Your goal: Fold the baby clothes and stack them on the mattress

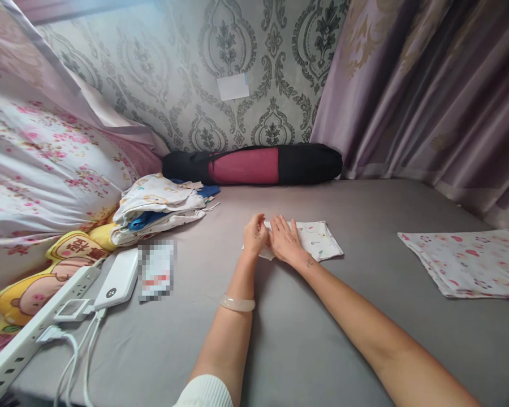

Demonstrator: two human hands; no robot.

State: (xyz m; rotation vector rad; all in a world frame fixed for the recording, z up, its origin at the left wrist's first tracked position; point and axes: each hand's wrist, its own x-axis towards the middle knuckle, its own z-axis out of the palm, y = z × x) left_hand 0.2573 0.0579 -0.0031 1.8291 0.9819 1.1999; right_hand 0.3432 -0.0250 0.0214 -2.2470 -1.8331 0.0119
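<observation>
Cloth (321,242) lies mid-frame under a spread right hand (285,242). Left hand (255,236) curls, pinch unclear. Even pressure should keep layers flat

Pale glare hazes the wallpaper (186,73) at upper left; purple curtains (390,96) hang dimmer.

I see small multicoloured prints on the folded white cloth (320,240) in the middle, and pink and red motifs on the white cloth at right (466,263). From my end, the sheet (297,350) reads plain grey, the far bag (248,165) black with a crimson panel, the wallpaper (173,62) grey damask.
</observation>
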